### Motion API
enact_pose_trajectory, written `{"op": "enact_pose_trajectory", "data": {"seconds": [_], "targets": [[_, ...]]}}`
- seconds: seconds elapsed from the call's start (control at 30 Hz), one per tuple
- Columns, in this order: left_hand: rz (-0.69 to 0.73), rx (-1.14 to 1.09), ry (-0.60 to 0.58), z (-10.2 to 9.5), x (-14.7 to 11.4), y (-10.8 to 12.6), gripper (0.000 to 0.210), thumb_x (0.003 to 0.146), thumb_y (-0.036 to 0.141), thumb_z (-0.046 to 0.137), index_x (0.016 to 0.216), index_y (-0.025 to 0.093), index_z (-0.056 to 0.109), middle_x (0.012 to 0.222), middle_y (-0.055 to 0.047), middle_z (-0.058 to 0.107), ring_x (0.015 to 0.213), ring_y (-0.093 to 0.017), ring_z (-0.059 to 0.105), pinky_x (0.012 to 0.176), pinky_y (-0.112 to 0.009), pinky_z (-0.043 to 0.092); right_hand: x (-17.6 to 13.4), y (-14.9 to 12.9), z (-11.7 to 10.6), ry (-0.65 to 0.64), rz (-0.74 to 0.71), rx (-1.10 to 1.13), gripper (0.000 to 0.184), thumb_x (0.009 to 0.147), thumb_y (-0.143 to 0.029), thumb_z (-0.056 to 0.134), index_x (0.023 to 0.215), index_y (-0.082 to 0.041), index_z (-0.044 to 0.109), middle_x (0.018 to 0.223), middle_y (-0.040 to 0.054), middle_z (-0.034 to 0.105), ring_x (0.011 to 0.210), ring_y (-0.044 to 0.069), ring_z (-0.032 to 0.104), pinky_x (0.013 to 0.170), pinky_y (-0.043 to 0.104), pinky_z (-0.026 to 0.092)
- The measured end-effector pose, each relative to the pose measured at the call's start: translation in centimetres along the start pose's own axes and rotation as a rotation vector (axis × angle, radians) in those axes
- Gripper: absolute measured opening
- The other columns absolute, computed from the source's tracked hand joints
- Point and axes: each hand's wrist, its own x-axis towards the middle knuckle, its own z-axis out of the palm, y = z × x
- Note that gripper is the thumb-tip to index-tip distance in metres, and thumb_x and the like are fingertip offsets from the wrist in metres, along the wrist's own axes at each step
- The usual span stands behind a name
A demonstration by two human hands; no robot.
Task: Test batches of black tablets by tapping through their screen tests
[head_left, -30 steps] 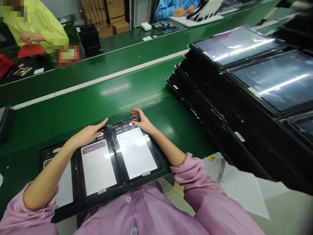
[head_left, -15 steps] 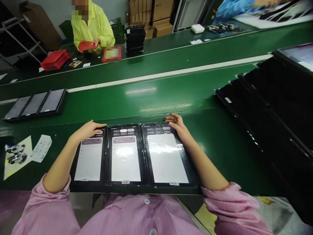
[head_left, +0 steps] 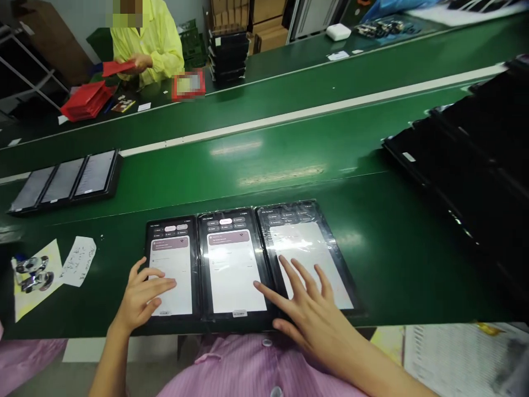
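Three tablets lie side by side at the green bench's front edge, screens lit with a panel of buttons above a white area. Over the lower part of the left tablet is my left hand, fingers apart and holding nothing. The middle tablet shows a purple bar near its top. My right hand is spread over the right tablet, with its index finger reaching across to the middle tablet's lower right. Whether the fingertips touch the glass I cannot tell.
Another row of three tablets rests at the left. Big stacks of black tablets rise on the right. Metal parts on a yellow sheet and a handwritten note lie near left. Across the bench, a person in yellow holds something red.
Both hands have come down from the tablets' upper edges to their lower screens. The right tablet's button panel looks dimmer. Across the bench, the person has lifted the red item.
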Motion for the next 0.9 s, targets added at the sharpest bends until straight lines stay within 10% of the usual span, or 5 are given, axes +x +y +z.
{"op": "enact_pose_trajectory", "data": {"seconds": [0.17, 0.33, 0.6, 0.9], "targets": [[-0.150, 0.185, -0.089, 0.8, 3.7, -0.7, 0.046, 0.105, 0.049, 0.032, 0.137, 0.036, 0.062, 0.118, -0.003, 0.075, 0.113, -0.030, 0.060, 0.118, -0.065, -0.003, 4.2, 0.9, 1.6, -0.109, 0.045, -0.046, 0.075, 0.083, -0.080, 0.053, 0.151, -0.051, 0.041, 0.155, 0.0185, 0.042, 0.134, 0.047, 0.044, 0.103, 0.078, 0.028], [-0.303, 0.360, -0.005, 0.6, 7.6, 0.1, 0.074, 0.101, 0.066, 0.020, 0.160, 0.023, 0.031, 0.146, -0.016, 0.057, 0.133, -0.039, 0.045, 0.114, -0.070, -0.007, 8.6, 3.2, 1.0, -0.084, 0.192, -0.065, 0.075, 0.090, -0.070, 0.054, 0.157, -0.045, 0.031, 0.168, 0.0184, 0.018, 0.142, 0.051, 0.033, 0.104, 0.083, 0.020], [-0.162, 0.192, -0.095, 0.3, 3.9, 3.1, 0.056, 0.106, 0.053, 0.029, 0.154, 0.026, 0.041, 0.130, -0.009, 0.069, 0.121, -0.028, 0.057, 0.121, -0.057, 0.001, 2.3, 3.7, -0.6, -0.050, 0.071, 0.070, 0.071, 0.100, -0.062, 0.035, 0.162, -0.046, 0.005, 0.170, 0.0119, 0.005, 0.142, 0.048, 0.032, 0.105, 0.080, 0.028], [-0.214, 0.165, 0.004, -0.7, 4.5, 2.4, 0.062, 0.103, 0.061, 0.021, 0.150, 0.031, 0.047, 0.131, -0.009, 0.068, 0.124, -0.033, 0.057, 0.119, -0.064, -0.003, 2.3, 1.6, 0.5, -0.058, 0.109, 0.081, 0.065, 0.100, -0.053, 0.046, 0.160, -0.035, 0.029, 0.167, 0.0165, 0.019, 0.143, 0.044, 0.030, 0.111, 0.078, 0.020]]}}
